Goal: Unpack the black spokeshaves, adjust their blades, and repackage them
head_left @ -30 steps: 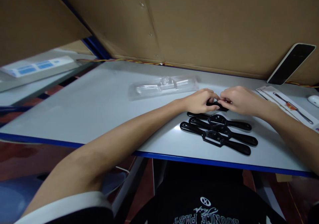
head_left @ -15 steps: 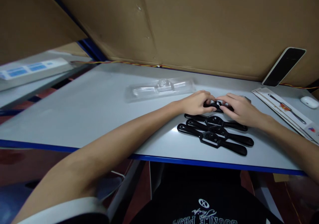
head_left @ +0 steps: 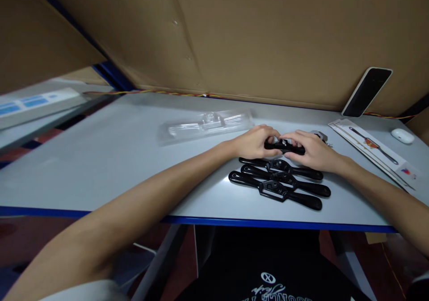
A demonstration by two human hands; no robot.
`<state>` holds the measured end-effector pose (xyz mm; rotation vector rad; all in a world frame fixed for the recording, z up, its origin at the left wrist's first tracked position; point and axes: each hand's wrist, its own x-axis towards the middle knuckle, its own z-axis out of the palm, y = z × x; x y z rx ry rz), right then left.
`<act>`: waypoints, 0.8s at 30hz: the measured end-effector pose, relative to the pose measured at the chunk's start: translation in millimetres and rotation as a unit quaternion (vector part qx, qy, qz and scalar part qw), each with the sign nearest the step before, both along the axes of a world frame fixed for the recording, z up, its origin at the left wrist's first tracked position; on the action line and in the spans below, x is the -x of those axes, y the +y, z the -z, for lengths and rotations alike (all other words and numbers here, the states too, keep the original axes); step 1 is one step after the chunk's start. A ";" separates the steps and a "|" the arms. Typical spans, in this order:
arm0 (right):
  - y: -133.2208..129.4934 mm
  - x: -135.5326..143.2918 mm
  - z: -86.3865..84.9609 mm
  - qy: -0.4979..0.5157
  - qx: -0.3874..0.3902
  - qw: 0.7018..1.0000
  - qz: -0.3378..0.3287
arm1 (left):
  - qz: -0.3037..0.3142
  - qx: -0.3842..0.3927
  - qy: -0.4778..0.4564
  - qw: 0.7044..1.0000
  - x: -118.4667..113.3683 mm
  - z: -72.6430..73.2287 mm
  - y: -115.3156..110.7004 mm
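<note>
Head view: the black tool [head_left: 284, 147] is in both hands over the worktop [head_left: 134, 158], just beyond a row of three more black tools [head_left: 275, 188], which lie at six o'clock from it. The left grip [head_left: 256, 143] is clamped on its nine-o'clock end, and the right grip [head_left: 311, 151] is closed about its three-o'clock side, with thumb and forefinger near the middle.

To handle it well, I would keep the left grip firm and level so that the tool cannot rock, and let the right thumb and forefinger do any fine work at the middle. Light pressure should serve; the thumbs are best kept off any sharp edge. Fingers cover much of the middle, so its small parts are hard to make out.

Counted, there are four black tools: one held, three lying close together. One clear plastic tray [head_left: 209, 125] lies between nine and ten o'clock from the held tool. A grey metal piece [head_left: 321, 135] shows just beyond the right grip, towards two or three o'clock. One pile of printed cards [head_left: 375, 151] lies at three o'clock, with one small white case [head_left: 402, 135] farther out. One phone [head_left: 367, 93] leans at two o'clock.
</note>
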<state>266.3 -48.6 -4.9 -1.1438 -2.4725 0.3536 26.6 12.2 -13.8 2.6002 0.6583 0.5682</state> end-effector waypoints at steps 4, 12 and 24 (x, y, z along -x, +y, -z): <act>0.9 -0.9 -1.5 0.003 0.002 1.000 0.001 | -0.004 0.003 0.001 1.000 -0.2 1.3 0.6; -2.7 -1.1 0.3 -0.003 -0.031 0.999 0.010 | -0.011 0.038 -0.014 0.999 0.3 -3.5 -4.9; 1.2 -4.7 5.5 -0.093 -0.207 0.974 0.001 | -0.014 -0.008 -0.029 0.999 3.1 -5.7 -4.3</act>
